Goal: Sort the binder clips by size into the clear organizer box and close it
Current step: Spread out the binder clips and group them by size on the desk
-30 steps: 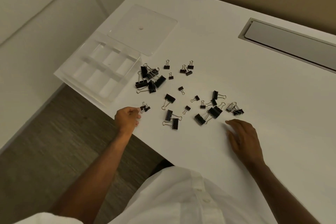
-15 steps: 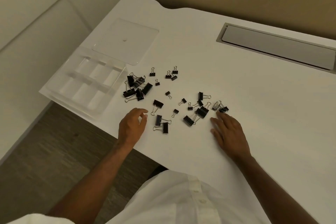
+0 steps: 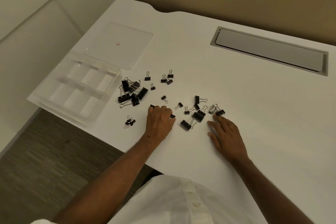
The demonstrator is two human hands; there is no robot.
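Left hand [image 3: 160, 122] has moved right from the desk's near edge and now sits palm down over a few medium clips, fingers curled; clip ends poke out at its fingertips and thumb, but can't tell if it actually grips them. The small-clip bunch [image 3: 129, 122] it held a second ago now lies loose to its left, so it looks like pre-sorting into piles, not boxing yet. Right hand [image 3: 226, 135] is flat, fingers spread, index tip touching the clip cluster [image 3: 217, 110]; it has crept forward. Large clips [image 3: 131, 91] are heaped just right of the clear organizer box [image 3: 54, 85], compartments empty, lid [image 3: 118, 43] lying flat beyond it. Remaining clips are scattered mid-desk [image 3: 236, 82].
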